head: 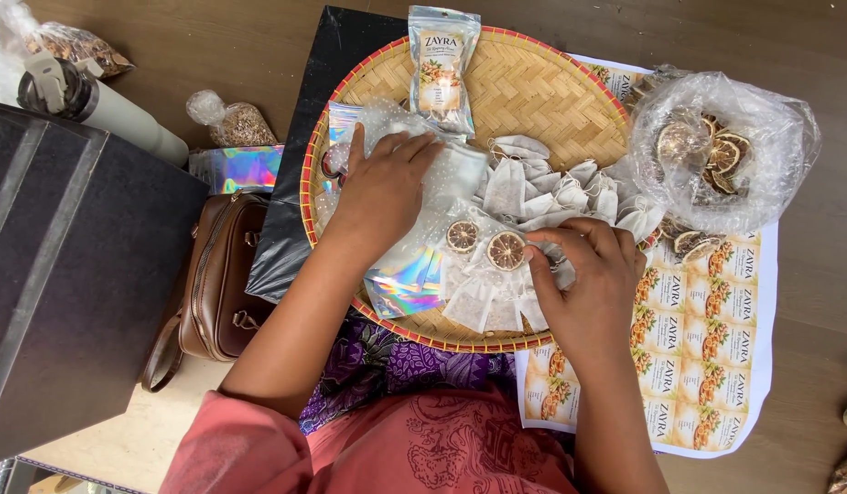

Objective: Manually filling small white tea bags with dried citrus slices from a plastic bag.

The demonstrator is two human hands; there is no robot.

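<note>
**Both hands down in the woven tray among sachets and dried citrus**

From my seat I see the left hand [387, 187] lying flat, fingers spread wide, pressing on a clear plastic pouch [446, 178] in the left half of the round woven bamboo tray [542, 87]. It grips nothing; the palm only rests on the pouch. Under the wrist lie iridescent foil pouches [407, 279], fanned on the tray's near-left part.

The right hand [588, 279] is curled narrow, fingertips pinched on a small white tea sachet [559, 252] at the near edge of the sachet pile [551, 187]. I cannot tell how firmly it is gripped. Just left of those fingertips lie two dried citrus slices [485, 243] side by side, the larger almost touching the thumb.

At the tray's far rim a filled, labelled pouch [442, 69] lies flat. Right of the tray, a clear bag of dried citrus slices [721, 151] sits on a sheet of printed labels [716, 338]. To the left, a brown leather bag [222, 274] stands beside a black box [66, 274], with a pale flask [103, 105] and a small bag of grain [231, 123] beyond.
</note>
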